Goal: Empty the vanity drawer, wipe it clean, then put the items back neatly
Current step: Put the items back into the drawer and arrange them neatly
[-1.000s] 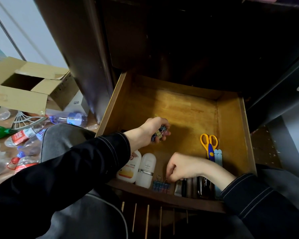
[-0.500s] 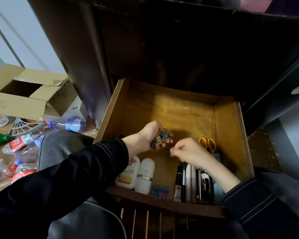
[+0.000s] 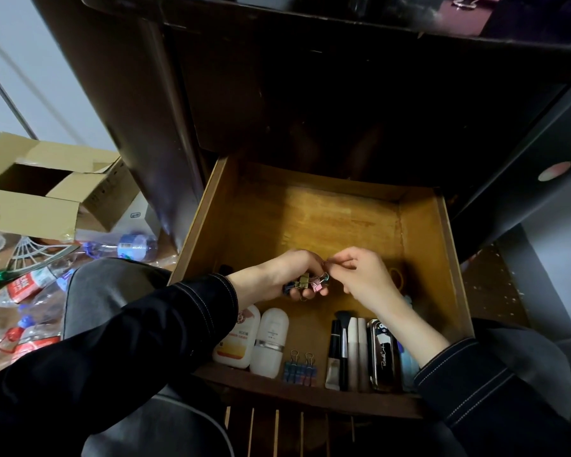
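**Head view: both hands on clips over open drawer**

We look down into the wooden drawer [image 3: 453, 265], pulled out from a dark vanity, w/ both hands held just above its floor near the middle. The left hand [image 3: 274, 278] has its fingers curled round a small bunch of clips [image 3: 305, 285] in gold, pink, dark blue and teal. The right hand [image 3: 365, 278] meets it from the other side, thumb and forefinger pinched tight on a wire loop at the top of that bunch, other fingers loosely bent.

Along the drawer's front wall, l. to r., we see an orange-label bottle [image 3: 236, 339] and a white bottle [image 3: 271, 346] lying side by side. Next come blue clips [image 3: 300, 371] in a short row, a dark tube [image 3: 334, 352], a brush [image 3: 344, 338], two pale sticks [image 3: 358, 351] and a glossy black case [image 3: 383, 356].

Yellow scissors [image 3: 397, 278] show only in part behind the right wrist. The back half of the drawer is bare wood.

On the floor, left of the vanity, lie an open box [image 3: 47, 196] and several plastic bottles [image 3: 129, 247].
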The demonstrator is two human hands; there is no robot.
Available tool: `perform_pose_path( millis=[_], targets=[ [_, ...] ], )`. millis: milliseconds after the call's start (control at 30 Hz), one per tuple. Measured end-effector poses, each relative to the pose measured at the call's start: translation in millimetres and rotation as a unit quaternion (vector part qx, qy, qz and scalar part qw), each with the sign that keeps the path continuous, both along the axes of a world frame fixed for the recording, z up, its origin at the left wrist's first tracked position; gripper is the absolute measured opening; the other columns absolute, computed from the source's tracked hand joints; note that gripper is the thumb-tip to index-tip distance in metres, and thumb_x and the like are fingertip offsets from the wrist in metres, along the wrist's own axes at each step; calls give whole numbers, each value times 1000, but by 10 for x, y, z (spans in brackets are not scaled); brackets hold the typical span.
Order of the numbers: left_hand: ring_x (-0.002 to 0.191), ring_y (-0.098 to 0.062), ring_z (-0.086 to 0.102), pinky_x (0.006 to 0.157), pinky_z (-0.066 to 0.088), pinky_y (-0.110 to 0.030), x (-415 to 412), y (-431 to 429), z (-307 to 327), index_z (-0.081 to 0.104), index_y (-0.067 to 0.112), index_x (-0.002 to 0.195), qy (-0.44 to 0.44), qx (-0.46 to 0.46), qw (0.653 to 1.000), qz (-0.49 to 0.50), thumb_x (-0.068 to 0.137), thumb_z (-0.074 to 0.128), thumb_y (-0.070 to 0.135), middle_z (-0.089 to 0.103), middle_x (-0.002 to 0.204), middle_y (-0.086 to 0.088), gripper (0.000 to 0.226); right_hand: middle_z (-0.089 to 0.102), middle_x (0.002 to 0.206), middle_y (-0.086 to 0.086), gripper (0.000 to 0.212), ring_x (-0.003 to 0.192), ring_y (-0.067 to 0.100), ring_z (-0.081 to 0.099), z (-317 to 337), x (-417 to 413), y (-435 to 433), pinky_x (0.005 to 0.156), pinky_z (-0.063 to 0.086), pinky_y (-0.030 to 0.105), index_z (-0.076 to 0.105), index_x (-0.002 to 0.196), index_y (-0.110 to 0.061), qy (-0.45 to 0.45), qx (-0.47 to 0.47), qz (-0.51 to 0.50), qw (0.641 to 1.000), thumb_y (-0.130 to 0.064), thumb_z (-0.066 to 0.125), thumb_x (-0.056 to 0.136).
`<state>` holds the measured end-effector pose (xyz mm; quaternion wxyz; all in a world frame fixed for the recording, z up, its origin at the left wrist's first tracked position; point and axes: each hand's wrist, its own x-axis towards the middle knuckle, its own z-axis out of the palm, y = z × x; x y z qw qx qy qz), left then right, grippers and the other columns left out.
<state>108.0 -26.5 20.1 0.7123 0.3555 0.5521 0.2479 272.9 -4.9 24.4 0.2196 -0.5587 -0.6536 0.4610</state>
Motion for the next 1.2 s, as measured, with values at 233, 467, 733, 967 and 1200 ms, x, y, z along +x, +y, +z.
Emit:
perform_pose_path(
  millis=[233,467,733,967,1200],
  targets=[
    [43,-16,44,35,26,-16,-1,29,-74,62,5,110,13,32,999,-4,79,53,6,68,70,-15,33,63,68,-1,7,48,5,52,42,13,8,43,38,20,70,91,-12,14,-84,-33,996,-17,65,89],
    [44,-14,45,36,26,-16,-29,56,-106,65,10,113,4,42,999,18,72,57,14,68,69,-12,42,59,67,0,10,47,11,46,84,15,8,42,34,23,62,80,-12,25,-127,-76,989,-19,59,87],
    [46,-15,42,36,23,-16,-33,57,-64,62,-2,110,-14,10,999,51,83,52,4,62,71,-12,30,56,61,0,12,47,10,42,116,50,-8,42,31,20,68,82,-9,49,-100,-84,990,-14,60,89],
    [50,-10,40,32,26,-16,-180,56,-17,52,8,96,-172,-100,965,173,92,42,12,54,72,-5,12,71,78,-7,13,78,16,67,-84,59,2,68,54,36,72,79,-20,-177,0,74,981,-26,66,88],
    [50,-10,40,35,24,-15,-175,55,5,50,10,92,-143,-113,965,188,95,38,15,54,69,-3,13,71,70,-13,10,61,1,56,-315,-61,-203,62,44,30,77,71,-24,-158,-98,313,931,-28,73,80]
  ],
)
